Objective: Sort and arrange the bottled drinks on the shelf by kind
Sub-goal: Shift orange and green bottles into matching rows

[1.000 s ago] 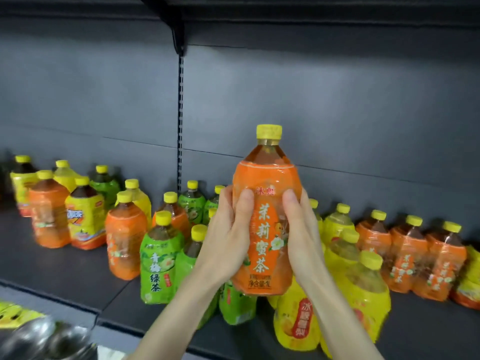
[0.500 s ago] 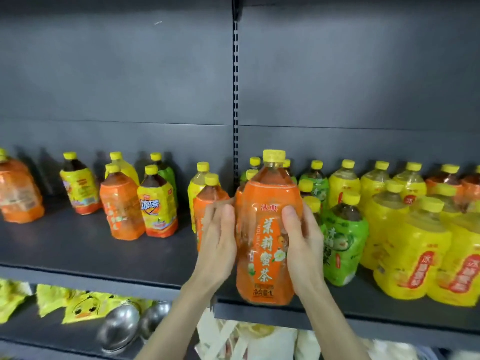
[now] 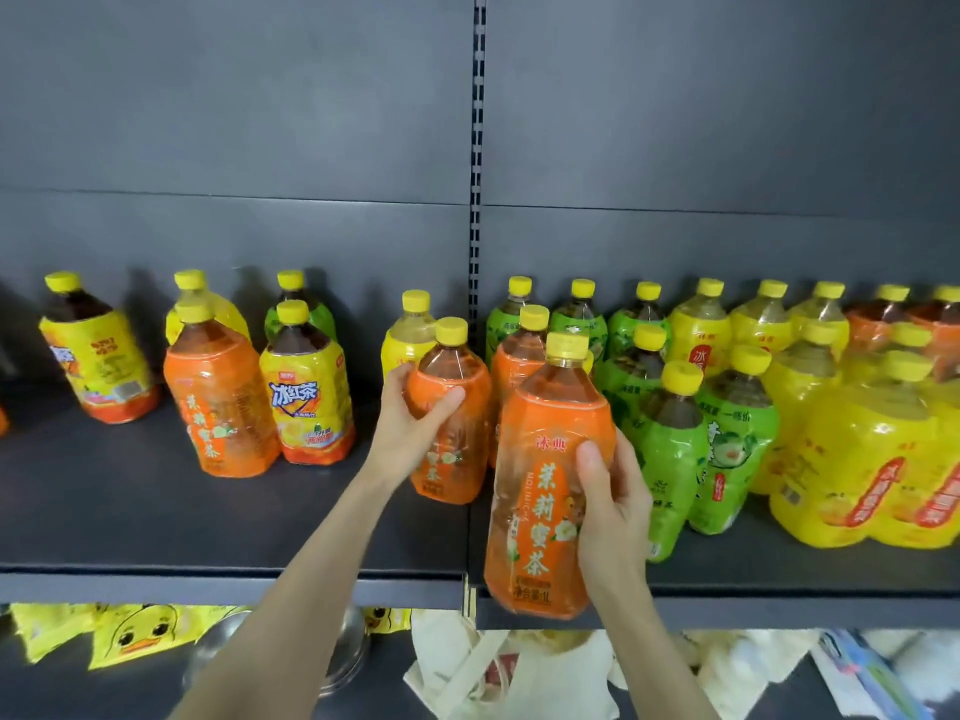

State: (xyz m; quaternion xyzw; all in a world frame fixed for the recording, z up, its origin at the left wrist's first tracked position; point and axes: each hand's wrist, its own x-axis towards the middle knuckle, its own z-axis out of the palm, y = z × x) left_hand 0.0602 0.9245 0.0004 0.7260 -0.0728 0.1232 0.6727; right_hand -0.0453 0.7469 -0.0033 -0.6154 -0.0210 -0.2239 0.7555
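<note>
Clasping orange bottle (image 3: 545, 511); right hand (image 3: 615, 517) fingers (image 3: 623, 459) behind it

Both bare forearms are stretched forward, a bottle gripped in each hand.
The left hand (image 3: 410, 423) is extended further in, thumb laid across the rear orange tea bottle (image 3: 457, 465), fingers curled behind; the front orange tea bottle (image 3: 540, 501) is clasped by the right hand (image 3: 613, 506), thumb pressed on the label.

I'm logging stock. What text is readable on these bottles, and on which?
"冰典", "茉莉蜜茶", "净含量1L": front orange bottle, in right hand.
"冰红茶": yellow-and-red bottle.
Too blurred: rear orange bottle in left hand, green bottles, yellow bottles.
</note>
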